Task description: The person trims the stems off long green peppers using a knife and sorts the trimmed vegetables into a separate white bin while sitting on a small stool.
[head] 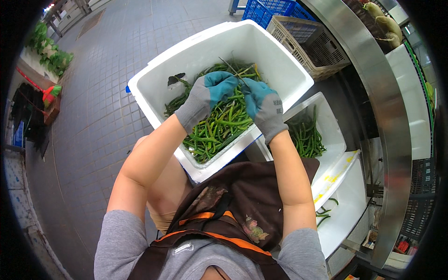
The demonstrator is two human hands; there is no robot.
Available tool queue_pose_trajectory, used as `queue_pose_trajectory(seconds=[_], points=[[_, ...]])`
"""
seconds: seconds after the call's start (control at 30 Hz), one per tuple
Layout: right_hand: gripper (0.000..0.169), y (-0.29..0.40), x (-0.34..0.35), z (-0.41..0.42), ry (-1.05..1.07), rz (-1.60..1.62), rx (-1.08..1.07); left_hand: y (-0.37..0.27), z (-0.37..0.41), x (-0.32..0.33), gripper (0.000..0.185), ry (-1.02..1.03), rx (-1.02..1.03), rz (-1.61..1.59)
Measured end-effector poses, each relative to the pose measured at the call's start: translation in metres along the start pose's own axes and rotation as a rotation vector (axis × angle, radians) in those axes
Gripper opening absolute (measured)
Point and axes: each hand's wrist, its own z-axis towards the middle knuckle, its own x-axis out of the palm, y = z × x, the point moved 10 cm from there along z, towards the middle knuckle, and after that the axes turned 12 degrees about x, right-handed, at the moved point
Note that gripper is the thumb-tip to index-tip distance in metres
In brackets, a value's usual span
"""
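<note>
A large white foam box (168,57) in front of me holds a heap of green beans (224,120). Both my hands, in grey gloves with teal coated fingers, are close together above the heap. My right hand (262,103) pinches one thin, dark green bean (229,65) at its lower end, and the bean slants up to the left. The curled fingers of my left hand (217,91) are right beside that bean; whether they grip anything is hidden. To the right, partly behind my right forearm, a smaller white foam box (334,129) contains more green beans (308,134).
Another white foam container (344,213) with a few loose beans stands at my right, below a white foam piece with yellow marks (336,178). Beyond are a cream plastic crate (290,38) and a blue crate (259,12). A steel counter edge (388,105) curves along the right. Grey tiled floor (94,115) lies left.
</note>
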Motion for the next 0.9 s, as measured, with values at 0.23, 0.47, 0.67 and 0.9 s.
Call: queue_pose_trajectory(seconds=[0.23,0.47,0.67,0.9], points=[[0.02,-0.079,0.001,-0.001,-0.006,-0.035,0.411,-0.035,-0.006,-0.005,0.026,-0.052,0.088,0.055],[0.018,-0.048,0.014,-0.011,0.082,0.886,0.597,-0.038,-0.007,0.009,0.031,0.073,0.178,0.016],[0.022,-0.037,-0.023,-0.027,0.079,1.126,0.568,-0.048,-0.01,0.031,0.035,0.138,0.276,-0.067],[0.029,-0.099,-0.169,-0.109,-0.364,1.008,0.515,-0.07,0.008,0.15,0.032,0.43,0.311,-0.416]])
